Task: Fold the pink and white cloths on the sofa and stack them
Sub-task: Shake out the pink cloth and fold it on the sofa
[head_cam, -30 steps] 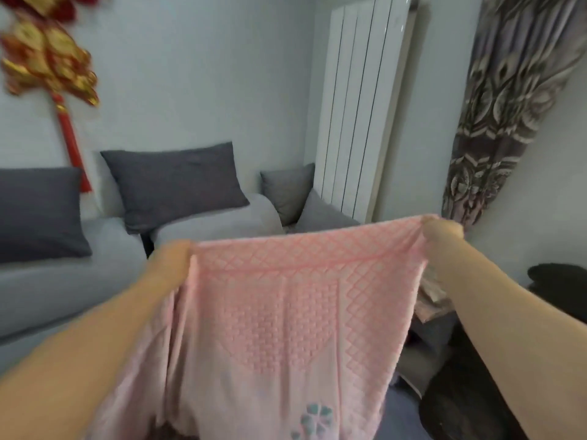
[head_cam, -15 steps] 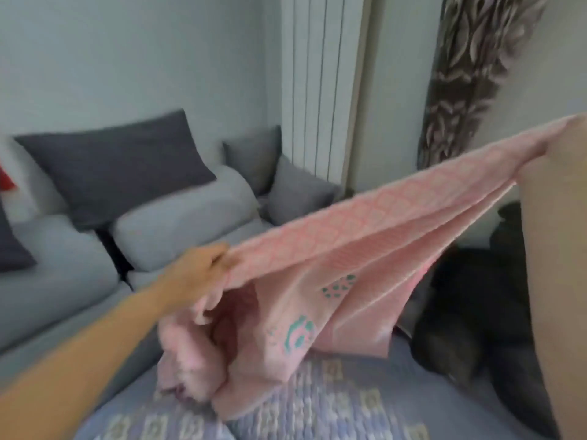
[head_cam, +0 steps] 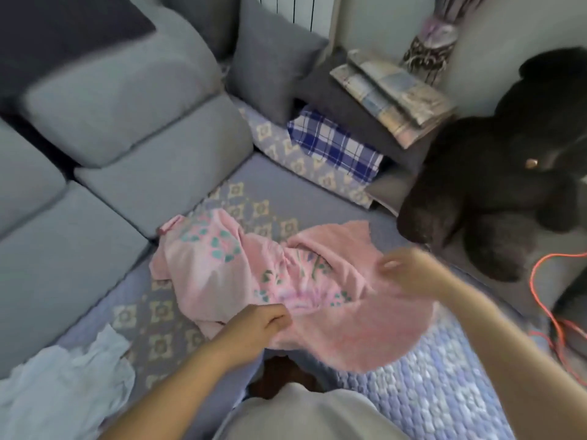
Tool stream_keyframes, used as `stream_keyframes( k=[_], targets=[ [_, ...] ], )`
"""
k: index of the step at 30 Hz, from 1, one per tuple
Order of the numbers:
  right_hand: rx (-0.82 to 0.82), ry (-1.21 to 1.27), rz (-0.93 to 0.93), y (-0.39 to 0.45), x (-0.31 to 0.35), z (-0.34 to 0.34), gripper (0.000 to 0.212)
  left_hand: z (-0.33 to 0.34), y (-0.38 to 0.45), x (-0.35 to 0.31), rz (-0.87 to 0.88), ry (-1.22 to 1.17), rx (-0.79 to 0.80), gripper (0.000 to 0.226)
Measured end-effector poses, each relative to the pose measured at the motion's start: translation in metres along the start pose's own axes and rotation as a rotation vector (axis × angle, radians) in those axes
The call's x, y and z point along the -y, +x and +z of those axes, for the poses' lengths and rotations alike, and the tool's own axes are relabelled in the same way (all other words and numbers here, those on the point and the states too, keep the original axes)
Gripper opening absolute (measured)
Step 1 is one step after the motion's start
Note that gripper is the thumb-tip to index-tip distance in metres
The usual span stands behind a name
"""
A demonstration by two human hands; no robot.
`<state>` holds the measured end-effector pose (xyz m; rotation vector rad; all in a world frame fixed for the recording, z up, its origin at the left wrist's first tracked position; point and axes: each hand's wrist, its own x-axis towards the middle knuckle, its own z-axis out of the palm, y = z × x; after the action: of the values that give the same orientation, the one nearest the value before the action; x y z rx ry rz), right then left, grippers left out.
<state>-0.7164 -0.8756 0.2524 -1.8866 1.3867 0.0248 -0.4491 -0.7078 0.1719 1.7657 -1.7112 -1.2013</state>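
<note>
Left hand (head_cam: 260, 322), fingers curled, grips the near edge of the pink cloth (head_cam: 286, 281), which lies rumpled on the sofa (head_cam: 133, 147) seat. Right hand (head_cam: 409, 271) is blurred over its right side; grip unclear.

the pink cloth (head_cam: 286, 274) lies rumpled mid-frame on the sofa (head_cam: 133, 185). left hand (head_cam: 257, 325) grips its near edge; blurred right hand (head_cam: 409, 273) rests on its right side. white cloth (head_cam: 63, 382) sits lower left.
</note>
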Motion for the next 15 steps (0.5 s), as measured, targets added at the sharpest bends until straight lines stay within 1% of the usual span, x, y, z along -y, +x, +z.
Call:
stream_keyframes(
  k=[2, 3, 4, 5, 7, 8, 11, 13, 15],
  targets=[
    [0.225, -0.114, -0.156, -0.017, 0.025, 0.03, 0.048, -0.005, 0.002, -0.027, 0.075, 0.128, 0.029, 0.017],
    [0.332, -0.094, -0.186, -0.027, 0.044, 0.051, 0.057, -0.007, 0.002, -0.041, 0.124, 0.176, -0.01, 0.02],
    [0.387, -0.039, -0.248, -0.034, 0.057, 0.068, 0.056, -0.009, 0.002, -0.052, 0.161, 0.191, -0.075, 0.027],
    [0.383, 0.051, -0.271, -0.036, 0.066, 0.08, 0.046, -0.01, 0.0, -0.06, 0.172, 0.16, -0.151, 0.028],
    [0.289, 0.136, -0.292, -0.033, 0.066, 0.08, 0.017, -0.011, -0.004, -0.064, 0.126, -0.012, -0.301, 0.017],
    [0.216, 0.094, -0.326, -0.032, 0.067, 0.075, 0.01, -0.009, -0.007, -0.062, 0.088, -0.1, -0.357, 0.016],
    [0.002, -0.022, -0.378, -0.031, 0.064, 0.061, 0.005, 0.0, -0.012, -0.046, 0.03, -0.228, -0.431, 0.03],
    [-0.137, 0.023, -0.391, -0.034, 0.07, 0.046, 0.015, 0.009, -0.013, -0.034, -0.016, -0.235, -0.462, 0.034],
    [-0.293, 0.057, -0.426, -0.041, 0.083, 0.028, 0.021, 0.018, -0.013, -0.024, -0.043, -0.269, -0.561, 0.032]
  ],
)
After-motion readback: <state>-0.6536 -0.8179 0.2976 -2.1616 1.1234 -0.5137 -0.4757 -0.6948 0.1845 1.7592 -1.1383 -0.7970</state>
